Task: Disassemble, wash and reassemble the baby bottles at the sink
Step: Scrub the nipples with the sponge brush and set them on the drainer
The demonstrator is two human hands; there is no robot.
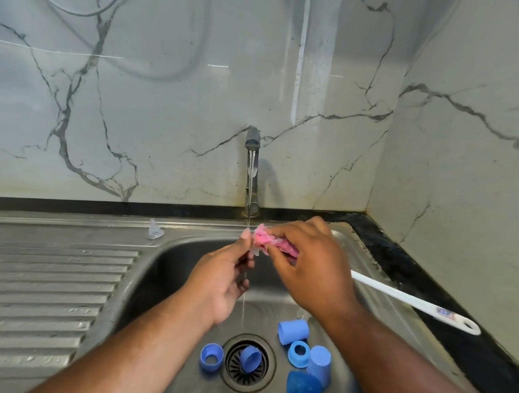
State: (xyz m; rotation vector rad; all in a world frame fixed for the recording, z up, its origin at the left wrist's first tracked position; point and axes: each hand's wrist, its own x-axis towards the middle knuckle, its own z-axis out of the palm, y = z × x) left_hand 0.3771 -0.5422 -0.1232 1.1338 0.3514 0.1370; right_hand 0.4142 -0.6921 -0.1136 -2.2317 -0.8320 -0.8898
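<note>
Disassembly was judged done, blue caps (292, 331) lying loose in the sink (162, 269); washing was underway, reassembly untouched, a clear part (254, 253) pinched by left fingers (245, 237), the pink brush (263, 239) gripped by right fingers (283, 232).

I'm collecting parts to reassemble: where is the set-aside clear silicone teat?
In the head view, the clear silicone teat sits on the steel sink's back rim, left of the chrome tap, just beyond the ribbed draining board.
</note>
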